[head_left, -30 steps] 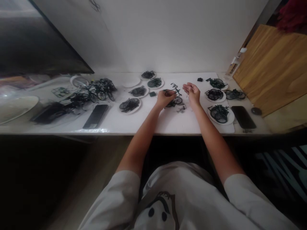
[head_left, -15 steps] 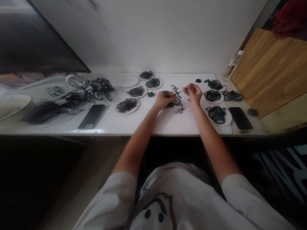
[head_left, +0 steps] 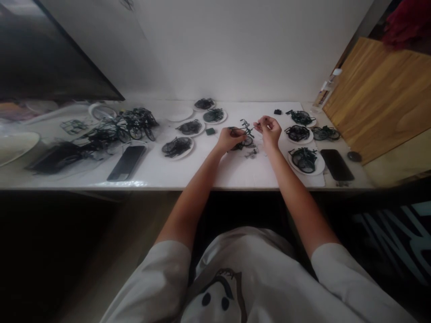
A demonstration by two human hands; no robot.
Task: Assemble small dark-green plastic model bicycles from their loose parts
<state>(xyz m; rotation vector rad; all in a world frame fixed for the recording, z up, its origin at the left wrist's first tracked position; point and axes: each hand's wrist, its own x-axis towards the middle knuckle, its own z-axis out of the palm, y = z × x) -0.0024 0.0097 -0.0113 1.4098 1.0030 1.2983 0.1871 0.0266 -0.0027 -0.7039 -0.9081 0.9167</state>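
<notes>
A small dark green model bicycle (head_left: 248, 141) is held by my left hand (head_left: 229, 139), whose fingers close on its frame near the middle of the white board. Just right of the handlebars, my right hand (head_left: 270, 130) pinches a thin dark tool, its tip close to the bicycle's front. Part of the bicycle is hidden behind my left fingers. Small loose parts (head_left: 252, 154) lie on the board below the two hands. A little green block (head_left: 210, 131) rests left of my left hand.
White plates with dark bicycle parts stand left (head_left: 190, 148) and right (head_left: 321, 167). Two phones (head_left: 127, 163) (head_left: 336, 165) lie farther out. Many model bicycles (head_left: 136, 123) are heaped at left. A bottle (head_left: 325, 95) leans by the wooden panel (head_left: 380, 98).
My right hand has moved slightly left, bringing the thin tool closer to the bicycle. My left hand keeps its hold. The whole view has shifted slightly.
</notes>
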